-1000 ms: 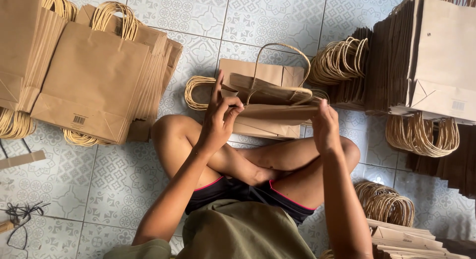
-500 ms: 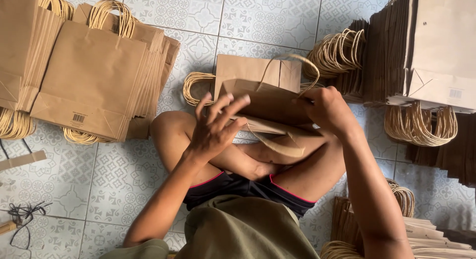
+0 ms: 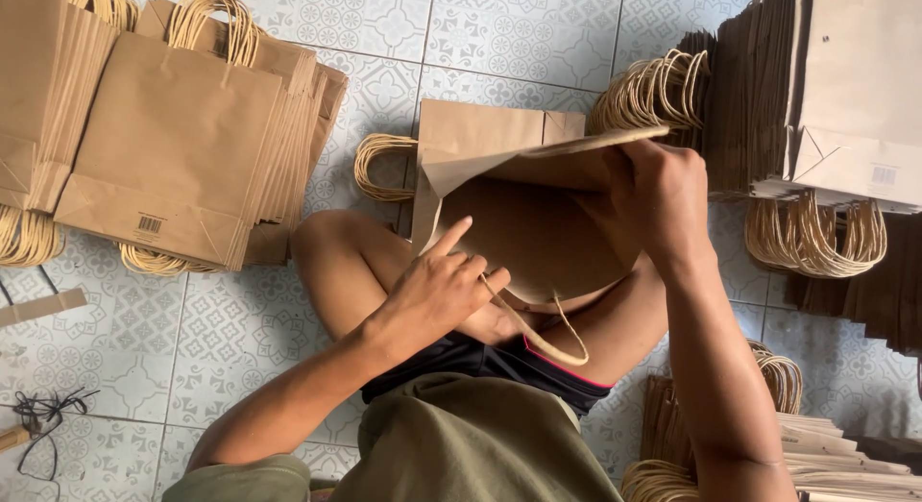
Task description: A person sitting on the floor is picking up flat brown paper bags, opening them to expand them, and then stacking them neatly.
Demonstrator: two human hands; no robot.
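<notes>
Paper bag (image 3: 538, 238) tilted; right hand (image 3: 663, 199) grips rim, left hand (image 3: 437, 291) pinches handle.

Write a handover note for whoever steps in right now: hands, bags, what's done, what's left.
Left hand: pinching the twisted paper handle of the open bag, index finger out.
Right hand: grip on the bag's upper rim, holding it open over the lap.
Bags: one flat bag lies on the tiled floor behind the open one. Stack with handles on the left; taller stacks on the right; more by the right knee.
Done: stacked bags all show handles.
Left: the bag in hand, with one handle loop hanging free. Its other handle is not visible.
</notes>
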